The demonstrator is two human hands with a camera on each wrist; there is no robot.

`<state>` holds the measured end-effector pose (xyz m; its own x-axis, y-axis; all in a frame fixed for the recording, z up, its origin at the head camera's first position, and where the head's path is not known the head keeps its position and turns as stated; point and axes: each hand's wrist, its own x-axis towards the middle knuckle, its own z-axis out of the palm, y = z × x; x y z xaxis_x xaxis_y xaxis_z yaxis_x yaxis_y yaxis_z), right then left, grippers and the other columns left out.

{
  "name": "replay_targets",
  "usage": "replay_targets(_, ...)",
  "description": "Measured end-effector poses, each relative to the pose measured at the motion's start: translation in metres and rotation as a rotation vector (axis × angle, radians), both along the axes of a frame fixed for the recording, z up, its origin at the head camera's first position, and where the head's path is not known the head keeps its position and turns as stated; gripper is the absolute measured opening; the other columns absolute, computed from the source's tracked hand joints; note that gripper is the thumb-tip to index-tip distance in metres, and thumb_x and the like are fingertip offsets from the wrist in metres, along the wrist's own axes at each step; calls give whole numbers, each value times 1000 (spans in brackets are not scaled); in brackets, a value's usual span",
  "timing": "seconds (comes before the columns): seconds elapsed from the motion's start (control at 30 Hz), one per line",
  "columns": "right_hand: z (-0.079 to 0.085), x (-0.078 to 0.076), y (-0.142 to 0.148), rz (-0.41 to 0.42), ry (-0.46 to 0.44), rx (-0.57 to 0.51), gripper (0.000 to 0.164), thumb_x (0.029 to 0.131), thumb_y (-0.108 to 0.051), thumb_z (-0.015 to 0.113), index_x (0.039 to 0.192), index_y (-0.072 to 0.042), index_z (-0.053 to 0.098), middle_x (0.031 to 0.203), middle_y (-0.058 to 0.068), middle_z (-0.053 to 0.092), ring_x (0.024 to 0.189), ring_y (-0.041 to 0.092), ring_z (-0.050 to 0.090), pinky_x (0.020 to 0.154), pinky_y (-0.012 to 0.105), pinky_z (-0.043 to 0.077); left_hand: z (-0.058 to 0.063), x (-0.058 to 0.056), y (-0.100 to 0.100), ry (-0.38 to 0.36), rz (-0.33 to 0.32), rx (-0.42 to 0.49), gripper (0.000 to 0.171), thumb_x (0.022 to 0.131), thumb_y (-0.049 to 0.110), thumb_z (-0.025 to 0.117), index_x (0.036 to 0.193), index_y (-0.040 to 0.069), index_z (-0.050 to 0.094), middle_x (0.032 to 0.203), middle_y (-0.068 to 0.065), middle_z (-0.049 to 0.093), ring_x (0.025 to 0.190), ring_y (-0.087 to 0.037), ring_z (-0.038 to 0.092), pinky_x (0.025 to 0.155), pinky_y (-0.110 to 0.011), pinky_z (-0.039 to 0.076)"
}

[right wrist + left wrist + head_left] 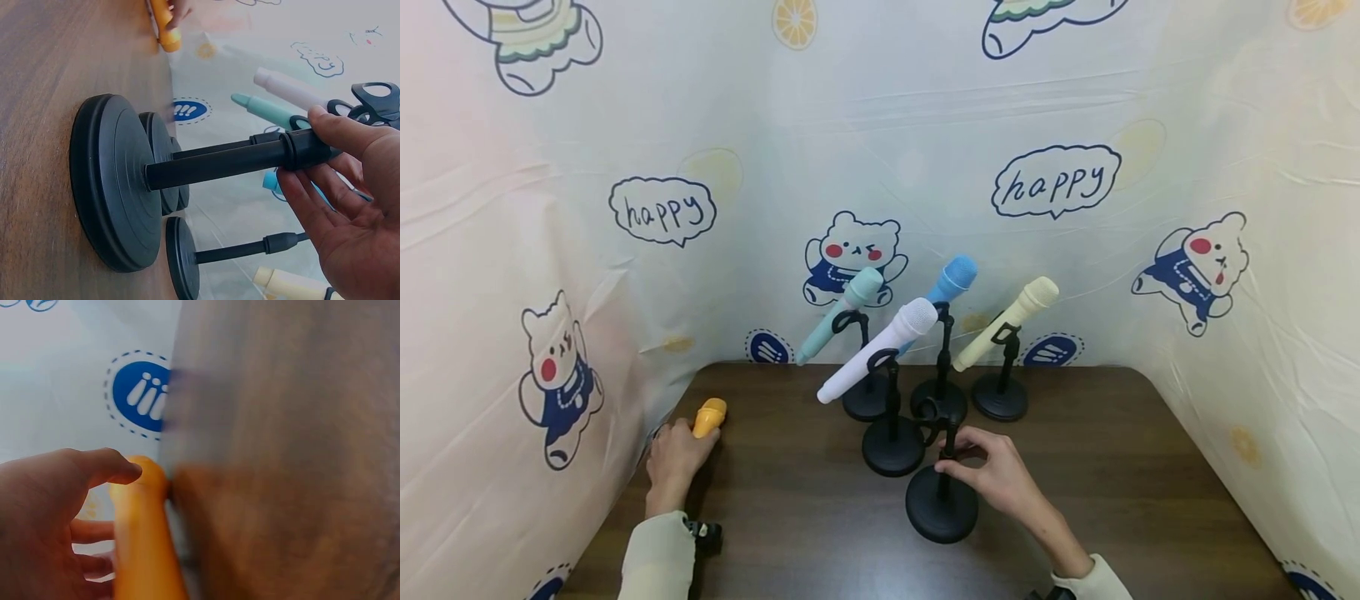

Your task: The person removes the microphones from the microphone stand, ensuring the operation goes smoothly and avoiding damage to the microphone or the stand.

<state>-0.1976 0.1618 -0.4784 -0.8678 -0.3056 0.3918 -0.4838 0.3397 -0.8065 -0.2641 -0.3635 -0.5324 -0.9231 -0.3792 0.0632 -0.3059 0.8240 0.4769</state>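
At the table's left edge, my left hand (676, 462) holds an orange microphone (710, 417). Its thumb lies against the rounded head in the left wrist view, where the microphone (142, 544) is blurred and its lower end is cut off. My right hand (992, 471) pinches the pole of a black microphone stand (942, 510) between thumb and fingers, at the collar above the round base. No microphone sits in that stand's clip (375, 103). Just behind it, a lavender microphone (880, 350) rests tilted in another stand.
Teal (831, 329), blue (953, 279) and cream (1006, 325) microphones tilt in black stands grouped toward the back of the brown table (790, 533). A printed cloth (880, 125) hangs behind and along both sides.
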Motion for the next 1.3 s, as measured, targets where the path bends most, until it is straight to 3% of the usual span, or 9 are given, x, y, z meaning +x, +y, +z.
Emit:
replay_targets(0.13, -1, 0, 0, 4, 1, -3, 20, 88, -18, 89, 103, -15, 77, 101, 3, 81, 90, 12, 78, 82, 36, 66, 13, 3, 8, 88, -9, -27, 62, 99, 39, 67, 135, -11, 60, 123, -38, 61, 104, -55, 61, 77, -64, 50)
replay_targets(0.33, 1, 1, -1, 3, -18, -7, 20, 88, -19, 89, 105, -15, 77, 101, 3, 81, 90, 11, 78, 83, 42, 66, 47, 7, 34, 260, -33, 10, 46, 101, 33, 63, 126, -4, 68, 120, -29, 69, 104, -46, 66, 85, -63, 53)
replay_targets(0.53, 0, 1, -1, -5, -19, -4, 21, 88, -19, 89, 105, -14, 78, 101, 2, 81, 90, 10, 78, 83, 40, 66, 83, 15, 72, 420, -98, 78, 28, 102, 26, 64, 116, 4, 74, 101, -15, 74, 88, -29, 66, 73, -38, 49)
replay_targets(0.73, -1, 2, -2, -17, 5, -1, 21, 88, -17, 89, 105, -14, 78, 100, 2, 81, 89, 9, 77, 81, 39, 66, 104, 27, 110, 512, -235, 219, 17, 103, 14, 67, 114, 6, 77, 95, -9, 74, 81, -15, 62, 66, -15, 46)
replay_targets(0.87, 0, 3, 0, -34, 0, -1, 23, 86, -15, 90, 105, -16, 78, 98, 0, 81, 89, 7, 77, 81, 37, 66, 114, 37, 138, 520, -360, 342, 15, 104, 13, 69, 115, 7, 77, 94, -11, 77, 79, -11, 65, 67, -15, 51)
replay_targets(1.03, 1, 3, 0, -41, -25, 5, 24, 85, -14, 90, 105, -18, 77, 99, -3, 81, 89, 4, 76, 83, 37, 66, 124, 46, 174, 445, -497, 477, 18, 106, 22, 69, 119, 12, 77, 101, -8, 77, 84, -14, 66, 74, -20, 56)
replay_targets(1.17, 2, 4, 0, -30, -25, 5, 24, 86, -15, 90, 106, -17, 77, 100, -2, 81, 90, 5, 76, 83, 38, 66, 128, 51, 201, 396, -624, 558, 17, 106, 20, 69, 120, 14, 75, 109, -7, 75, 91, -21, 67, 80, -24, 57)
replay_targets(1.3, 1, 4, -2, -28, -14, 4, 24, 86, -14, 90, 106, -18, 77, 99, -2, 81, 91, 5, 76, 83, 39, 66, 126, 53, 226, 398, -763, 621, 18, 105, 15, 69, 122, 10, 75, 114, -10, 75, 97, -22, 71, 85, -26, 60)
